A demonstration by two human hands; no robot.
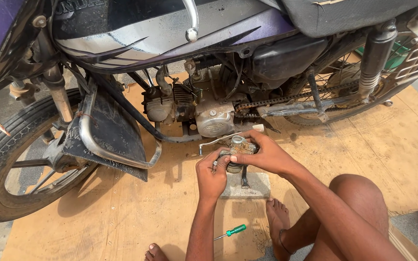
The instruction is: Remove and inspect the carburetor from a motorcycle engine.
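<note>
On the cardboard sheet [122, 217] beside the motorcycle, working left to right: the front wheel [6, 159] and the bent crash guard [97, 145] sit off to my left, close enough that a slip of my elbow could catch the guard's edge. Below my wrists lies a green-handled screwdriver [231, 232], near my bare foot [276, 217]; I judge it could roll or get stepped on if I shift. My left hand [211, 174] is curled shut around the lower side of the carburetor [238, 147], thumb pressed against it. My right hand [262, 154] wraps over the top, fingers closed on the body. The part is held in the air, just above the small concrete block [247, 186] under the stand, in front of the engine [209, 116]. If my grip loosens, I think it would strike the block, and any small piece coming free could vanish into the cardboard's folds or under the chain [276, 101].
</note>
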